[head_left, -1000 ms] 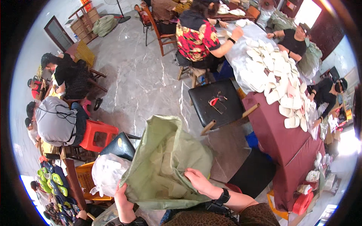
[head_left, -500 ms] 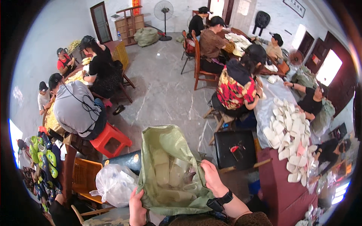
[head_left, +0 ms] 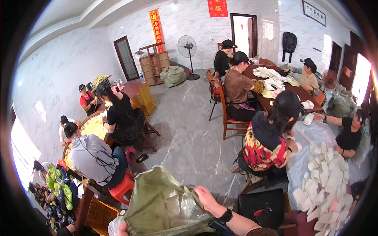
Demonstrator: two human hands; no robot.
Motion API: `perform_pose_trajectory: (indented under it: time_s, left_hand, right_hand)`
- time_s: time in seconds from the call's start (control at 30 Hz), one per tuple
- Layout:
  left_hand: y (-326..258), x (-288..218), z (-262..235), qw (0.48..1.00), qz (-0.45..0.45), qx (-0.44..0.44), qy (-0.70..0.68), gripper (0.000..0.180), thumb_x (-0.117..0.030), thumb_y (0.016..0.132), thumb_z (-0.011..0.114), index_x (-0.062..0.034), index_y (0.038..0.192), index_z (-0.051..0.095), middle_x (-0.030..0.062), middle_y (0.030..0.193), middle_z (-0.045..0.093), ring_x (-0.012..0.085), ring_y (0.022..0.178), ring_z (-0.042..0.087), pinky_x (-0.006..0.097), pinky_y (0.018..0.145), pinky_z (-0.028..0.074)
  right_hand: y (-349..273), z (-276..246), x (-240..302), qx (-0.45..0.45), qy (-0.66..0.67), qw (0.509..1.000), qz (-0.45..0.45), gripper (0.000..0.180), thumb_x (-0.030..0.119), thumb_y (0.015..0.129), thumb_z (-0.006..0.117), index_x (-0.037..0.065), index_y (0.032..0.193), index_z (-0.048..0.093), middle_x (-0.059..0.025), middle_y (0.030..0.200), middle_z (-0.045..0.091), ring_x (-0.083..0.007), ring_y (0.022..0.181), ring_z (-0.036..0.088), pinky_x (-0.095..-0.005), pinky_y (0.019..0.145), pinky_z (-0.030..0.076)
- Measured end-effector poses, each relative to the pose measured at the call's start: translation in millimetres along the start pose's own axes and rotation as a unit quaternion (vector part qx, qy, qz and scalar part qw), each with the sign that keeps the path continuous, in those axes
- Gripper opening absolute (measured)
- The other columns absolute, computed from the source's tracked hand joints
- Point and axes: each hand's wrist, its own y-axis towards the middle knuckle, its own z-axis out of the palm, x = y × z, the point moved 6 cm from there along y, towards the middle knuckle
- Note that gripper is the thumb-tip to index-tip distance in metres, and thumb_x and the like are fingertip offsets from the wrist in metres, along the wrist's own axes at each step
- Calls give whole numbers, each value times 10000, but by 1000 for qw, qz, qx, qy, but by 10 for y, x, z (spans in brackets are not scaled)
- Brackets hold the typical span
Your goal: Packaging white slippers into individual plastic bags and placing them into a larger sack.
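A green woven sack [head_left: 147,198] hangs wide-mouthed in front of me at the bottom of the view. Inside it lie pale slippers [head_left: 173,204], and clear plastic wrapping [head_left: 189,204] shows beside them. My right hand [head_left: 207,200] is closed on the sack's right rim, fingers folded over the edge. At the lower left, my left hand [head_left: 123,229] grips the opposite side of the sack; only part of it shows, the rest being cut off by the frame. A white plastic bag [head_left: 113,227] sits just beyond that hand.
A black-seated chair [head_left: 260,207] stands right of the sack. Slippers pile up on the right-hand table [head_left: 299,129], where several people work. On the left are a red stool [head_left: 123,188], an orange crate [head_left: 101,216], colourful clogs [head_left: 59,188] and seated workers. Grey floor [head_left: 185,129] lies ahead.
My view has tilted up, so the sack sits lower and more of the far wall shows. Both hands keep hold of the sack, whose mouth looks flatter and wider.
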Motion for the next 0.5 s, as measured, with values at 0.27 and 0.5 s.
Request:
perform_pose_trajectory:
  time_s: [0.27, 0.5]
  left_hand:
    - [502, -364, 1305, 1000, -10, 14, 1, 464, -249, 965, 451, 7, 1353, 455, 181, 1345, 510, 316, 1234, 494, 454, 1041, 398]
    - [2287, -103, 1810, 984, 55, 136, -102, 440, -187, 953, 484, -7, 1353, 459, 161, 1334, 517, 299, 1206, 511, 432, 1024, 411]
  right_hand:
    - [1402, 123, 826, 64, -10, 997, -44, 138, 129, 924, 481, 47, 848, 561, 41, 773, 492, -61, 742, 422, -230, 676, 359]
    - [3033, 262, 1250, 74, -28, 993, -86, 148, 132, 928, 484, 44, 836, 559, 47, 751, 476, -53, 724, 409, -223, 656, 349]
